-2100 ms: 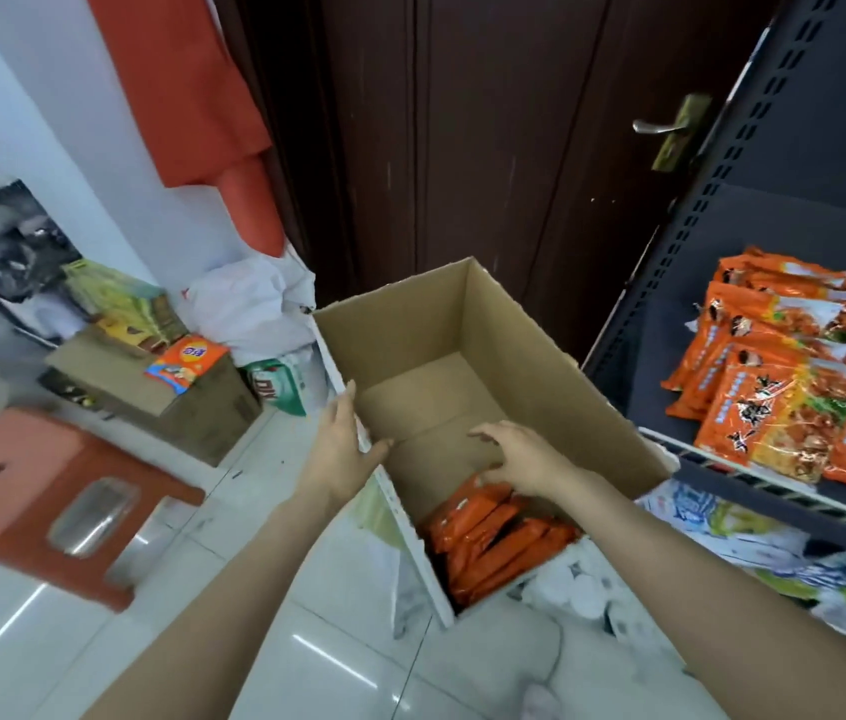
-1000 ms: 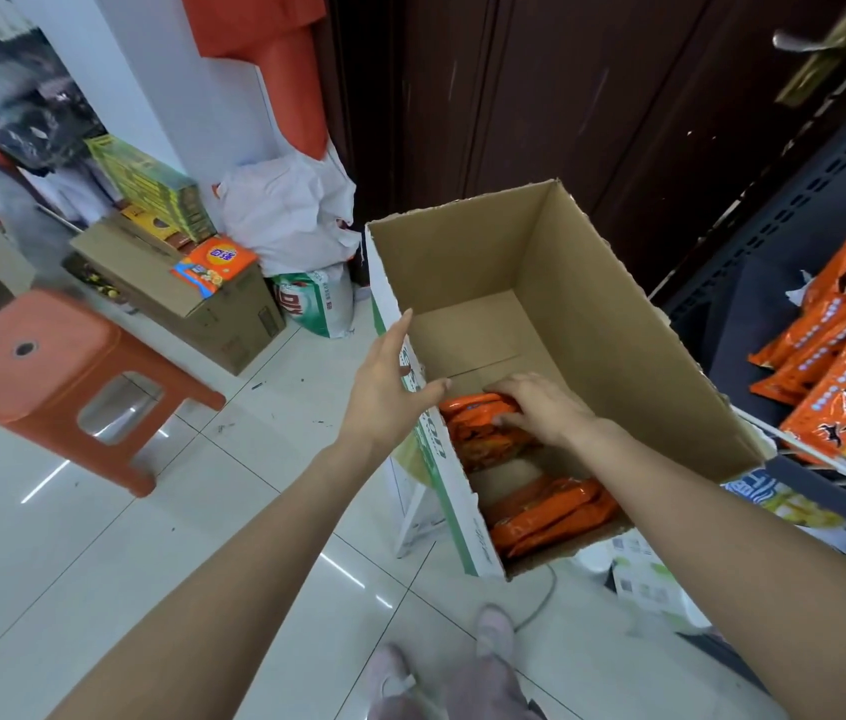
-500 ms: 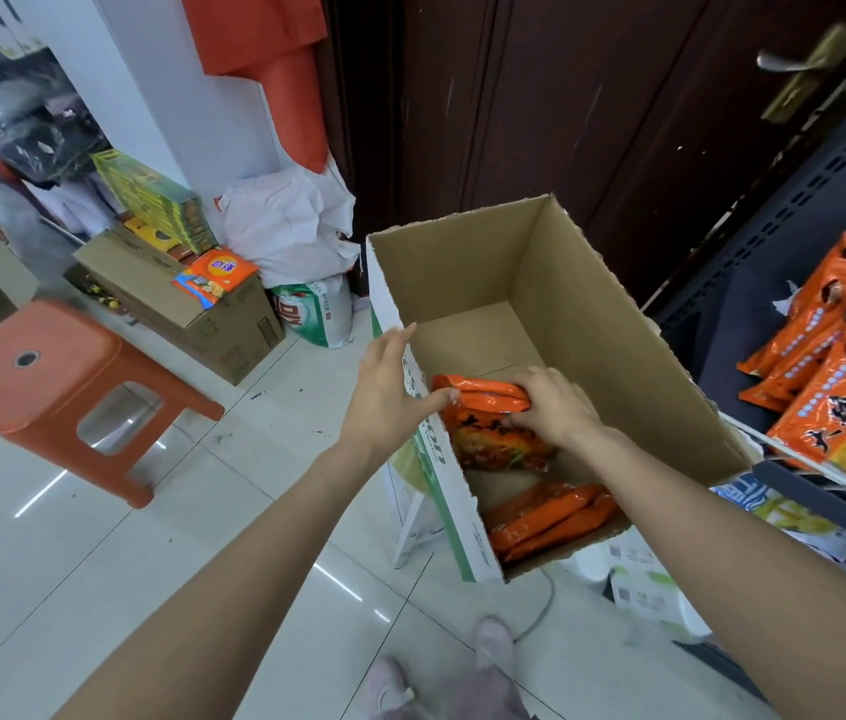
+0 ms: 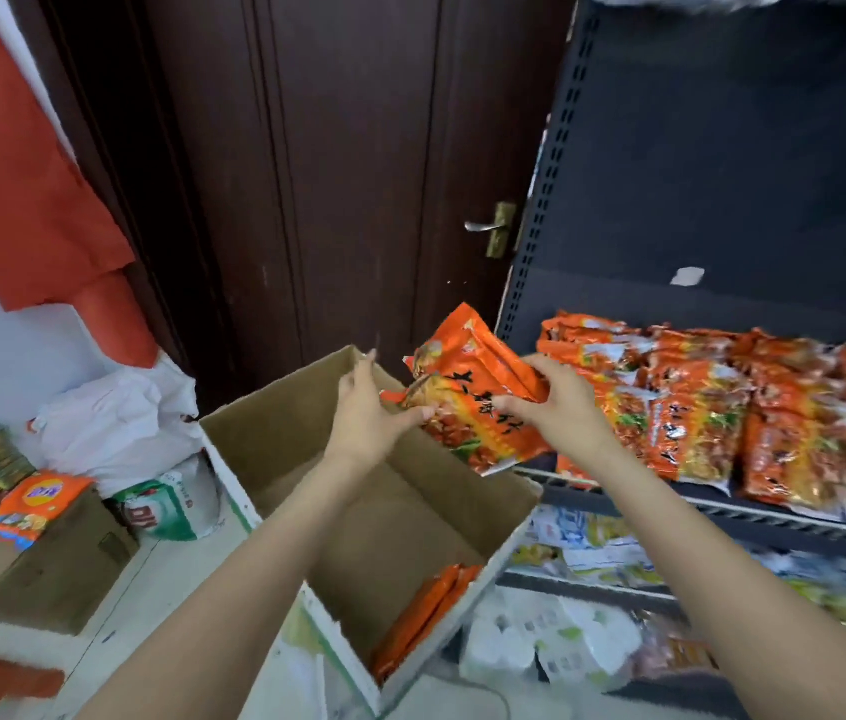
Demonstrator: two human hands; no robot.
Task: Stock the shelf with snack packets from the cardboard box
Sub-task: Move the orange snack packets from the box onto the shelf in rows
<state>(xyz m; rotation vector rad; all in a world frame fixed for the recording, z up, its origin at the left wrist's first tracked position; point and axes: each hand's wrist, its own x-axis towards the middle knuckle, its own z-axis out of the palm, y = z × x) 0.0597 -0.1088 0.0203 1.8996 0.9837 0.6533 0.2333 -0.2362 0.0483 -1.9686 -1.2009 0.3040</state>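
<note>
Both hands hold a small stack of orange snack packets (image 4: 467, 402) in the air, above the far right corner of the open cardboard box (image 4: 275, 439). My left hand (image 4: 366, 413) grips the stack's left edge and my right hand (image 4: 558, 402) grips its right edge. The stack hangs just left of the dark shelf (image 4: 712, 504), where several matching orange packets (image 4: 722, 402) lie in a row. A few more orange packets (image 4: 426, 610) stand on edge in the near right corner of the box.
A dark wooden door (image 4: 348, 200) with a handle stands behind the box. To the left lie a white plastic bag (image 4: 114, 423), a green and white sack (image 4: 166, 506) and a brown carton (image 4: 46, 558) with goods on top. Lower shelves (image 4: 618, 558) hold pale packets.
The stack of packets has come up out of the box and moved right toward the shelf. My left hand left the box rim and now grips the stack too. My view has tilted up.
</note>
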